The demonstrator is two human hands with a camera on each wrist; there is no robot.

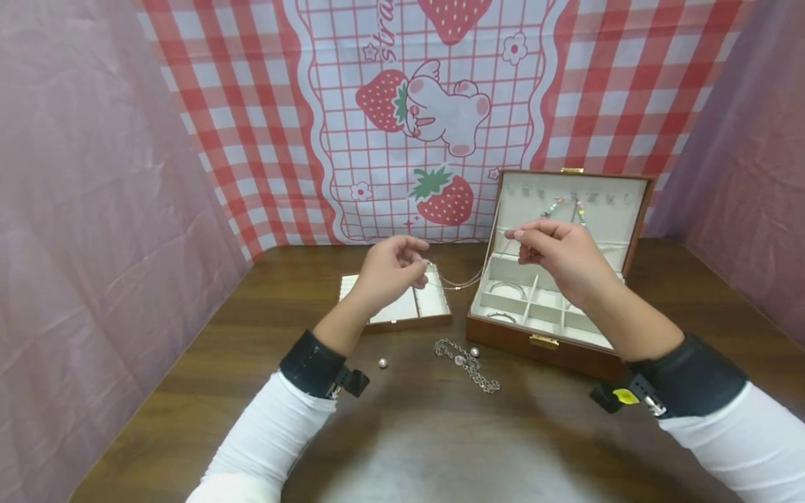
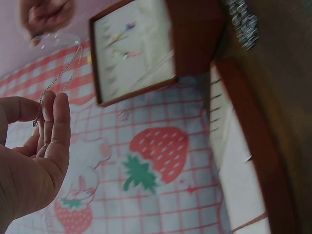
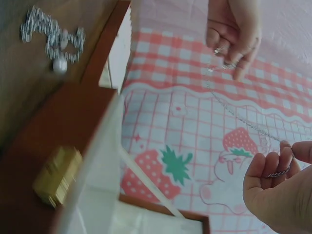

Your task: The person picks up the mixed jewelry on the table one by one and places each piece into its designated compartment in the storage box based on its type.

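I'm seeing one thin chain (image 1: 458, 288), and both hands are holding it in the air above the counter (image 1: 440, 447), where it is sagging between them. The left hand (image 1: 393, 269) is pinching one part between its fingers; the right hand (image 1: 560, 251) is gripping another, a length of it lying across the fingers. On the counter I'm counting one chunky chain (image 1: 460, 360) and two pearl-like balls: one (image 1: 474, 352) is sitting just beside that chain, the other (image 1: 383, 363) is lying apart to the left. One brown jewelry box (image 1: 509, 337) is standing open on the right, with at least two bracelets (image 1: 501, 316) resting in its left compartments and one beaded string (image 1: 581, 209) hanging inside the lid. One shallow tray (image 1: 409, 322) is lying left of the box. The counter is showing dark wood grain. A red-and-white checked cloth (image 1: 440, 154) with strawberries is hanging at the far side; pink drapes (image 1: 113, 175) are flanking it left and right. I'm reading only "stra", running sideways up the cloth.
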